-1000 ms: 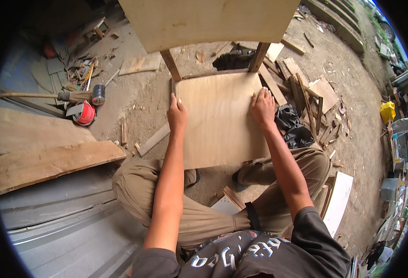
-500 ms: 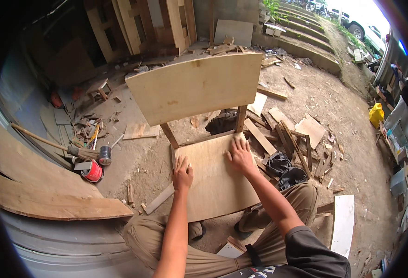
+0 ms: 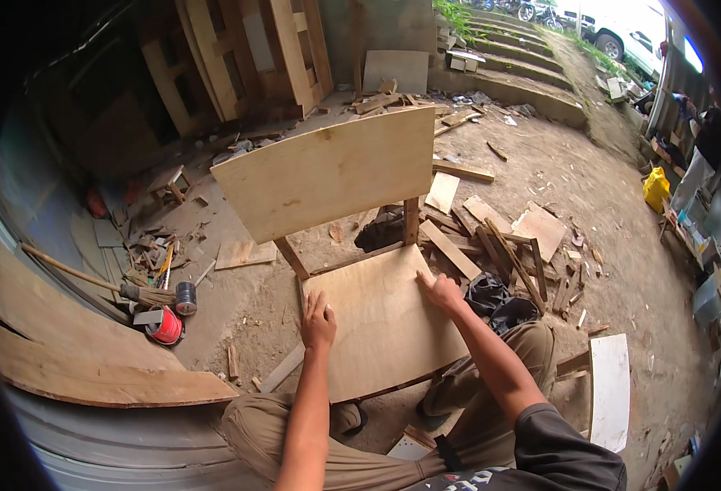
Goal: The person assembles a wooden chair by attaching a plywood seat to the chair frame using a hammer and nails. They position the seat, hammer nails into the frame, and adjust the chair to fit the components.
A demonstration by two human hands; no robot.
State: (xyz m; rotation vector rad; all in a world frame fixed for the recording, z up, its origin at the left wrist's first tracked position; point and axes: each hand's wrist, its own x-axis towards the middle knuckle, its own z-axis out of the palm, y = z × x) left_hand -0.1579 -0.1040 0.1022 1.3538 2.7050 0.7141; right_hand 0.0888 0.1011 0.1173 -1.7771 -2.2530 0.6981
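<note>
A wooden chair with a plywood seat panel (image 3: 381, 327) and a wide, slightly curved plywood backrest (image 3: 327, 172) stands between my knees. Two short posts link the backrest to the seat frame. My left hand (image 3: 318, 323) lies on the seat's left edge, its fingers stretched forward and holding nothing. At the right edge of the seat, my right hand (image 3: 442, 293) is closed on the panel with the thumb on top; its other fingers are partly hidden.
Wood offcuts (image 3: 491, 237) and a black bag (image 3: 503, 303) lie right of the chair. To the left are a red bucket (image 3: 166, 327), a dark can (image 3: 185, 298), a broom (image 3: 143, 293) and a large curved board (image 3: 115, 385). A white board (image 3: 609, 393) stands by my right knee.
My right hand has gone from lying flat on the seat near the backrest to its right edge, fingers closed. The left hand stays on the left edge. The view has shifted slightly.
</note>
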